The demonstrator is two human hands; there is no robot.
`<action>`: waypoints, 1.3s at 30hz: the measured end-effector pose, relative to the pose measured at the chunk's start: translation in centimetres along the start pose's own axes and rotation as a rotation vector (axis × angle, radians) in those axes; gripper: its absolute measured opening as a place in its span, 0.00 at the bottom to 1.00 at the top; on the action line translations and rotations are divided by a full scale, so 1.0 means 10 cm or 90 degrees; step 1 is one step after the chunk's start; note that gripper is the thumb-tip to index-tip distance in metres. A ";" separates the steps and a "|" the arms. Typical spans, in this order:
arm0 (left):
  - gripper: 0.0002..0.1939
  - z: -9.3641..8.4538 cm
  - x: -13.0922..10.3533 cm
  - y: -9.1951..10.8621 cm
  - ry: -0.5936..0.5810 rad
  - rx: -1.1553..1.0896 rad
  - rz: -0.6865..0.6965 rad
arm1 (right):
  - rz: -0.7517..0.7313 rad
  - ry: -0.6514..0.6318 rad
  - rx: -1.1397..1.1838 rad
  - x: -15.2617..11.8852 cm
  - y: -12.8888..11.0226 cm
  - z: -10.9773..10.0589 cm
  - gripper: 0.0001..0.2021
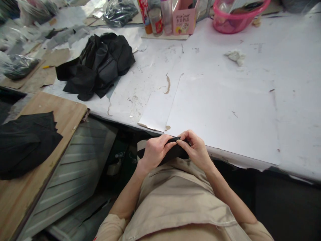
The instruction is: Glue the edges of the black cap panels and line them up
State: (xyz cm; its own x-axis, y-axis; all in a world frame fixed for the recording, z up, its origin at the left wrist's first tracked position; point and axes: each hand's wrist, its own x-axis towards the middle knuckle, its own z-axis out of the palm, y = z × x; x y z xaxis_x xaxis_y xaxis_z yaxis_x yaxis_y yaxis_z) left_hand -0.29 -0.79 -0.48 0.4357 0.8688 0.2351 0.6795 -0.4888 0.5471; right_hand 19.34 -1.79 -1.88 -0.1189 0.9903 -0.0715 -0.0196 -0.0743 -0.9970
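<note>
A piece of black fabric (173,154) is stretched between my two hands, close against the beige apron (180,197) and just off the table's front edge. My left hand (156,149) pinches the cloth's upper edge between thumb and fingers. Right beside it, my right hand (193,144) grips the same edge, its thumb and fingertips pressed together. The edge looks folded or rolled where the fingertips nearly meet. Part of the fabric hangs below and is hidden behind the hands.
A white-covered table (220,110) spreads ahead, bearing a heap of black fabric (100,63), a pink box (185,21), a pink basket (232,23) and a crumpled white scrap (235,57). At left, more black cloth (27,140) lies on a wooden board (72,108).
</note>
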 end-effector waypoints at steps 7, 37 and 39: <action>0.22 -0.06 -0.27 -0.20 -0.018 -0.026 -0.059 | 0.017 0.032 0.001 0.00 0.09 -0.14 0.09; 0.12 -0.05 -0.29 -0.15 -0.096 -0.362 -0.377 | -0.092 -0.095 -0.092 0.08 0.20 -0.14 0.04; 0.12 -0.03 -0.29 -0.17 -0.106 -0.364 -0.378 | -0.082 -0.091 -0.061 0.08 0.21 -0.12 0.05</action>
State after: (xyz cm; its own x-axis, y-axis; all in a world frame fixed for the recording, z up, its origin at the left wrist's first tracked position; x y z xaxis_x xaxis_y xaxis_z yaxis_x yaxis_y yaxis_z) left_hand -2.90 -2.43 -1.83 0.2125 0.9239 -0.3182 0.4389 0.2007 0.8759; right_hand 20.42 -1.06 -4.10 -0.2618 0.9635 0.0551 0.0500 0.0705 -0.9963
